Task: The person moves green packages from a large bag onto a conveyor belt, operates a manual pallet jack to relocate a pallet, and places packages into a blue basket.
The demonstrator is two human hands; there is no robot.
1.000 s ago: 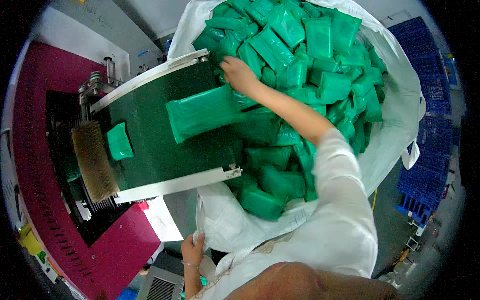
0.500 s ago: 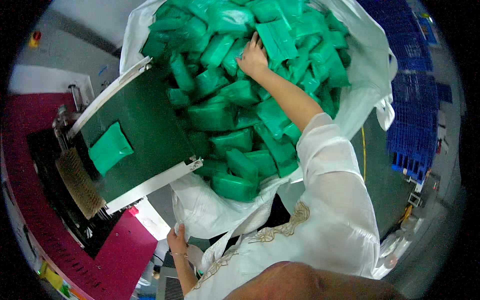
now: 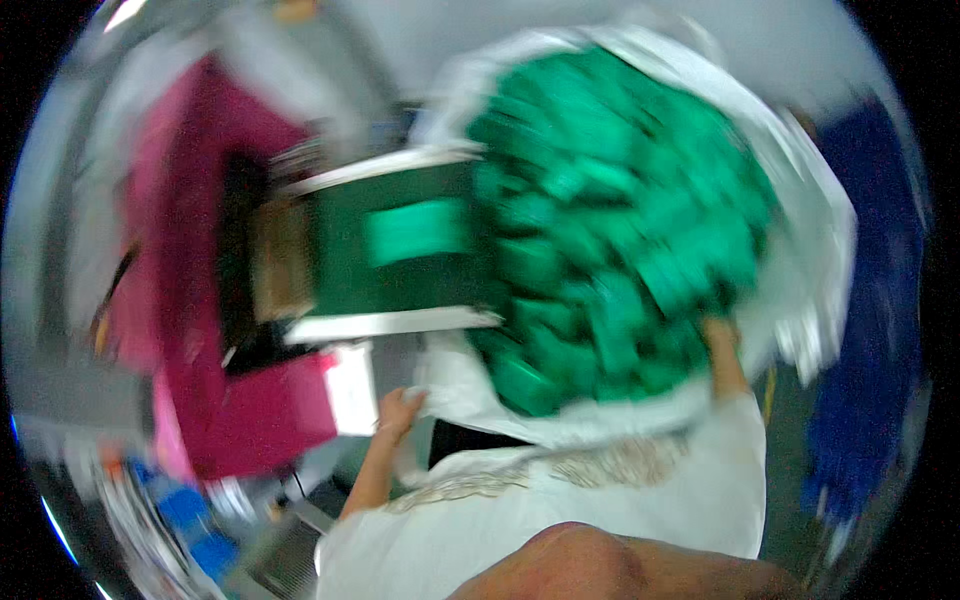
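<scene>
A large white woven bag (image 3: 455, 385) stands in front of me, heaped with several green plastic-wrapped packets (image 3: 590, 185). My left hand (image 3: 402, 410) is closed on the bag's rim at its near left side. At the near right of the heap, my right hand (image 3: 720, 335) reaches down inside the rim beside the packets. Blur and the packets hide its fingers. One more green packet (image 3: 418, 232) lies flat on the dark green conveyor belt (image 3: 340, 215), whose end meets the bag's left side.
White rails (image 3: 390, 324) edge the belt. A brown brush (image 3: 283, 258) crosses its far left end, against a magenta machine body (image 3: 180, 250). Blue stacked crates or pallets (image 3: 865, 300) stand at the right, smeared by motion. A grey vented box (image 3: 290, 555) sits low at the left.
The whole view has turned and shifted. My right hand has drawn back from the middle of the heap to its near right edge. My left hand still holds the bag's rim.
</scene>
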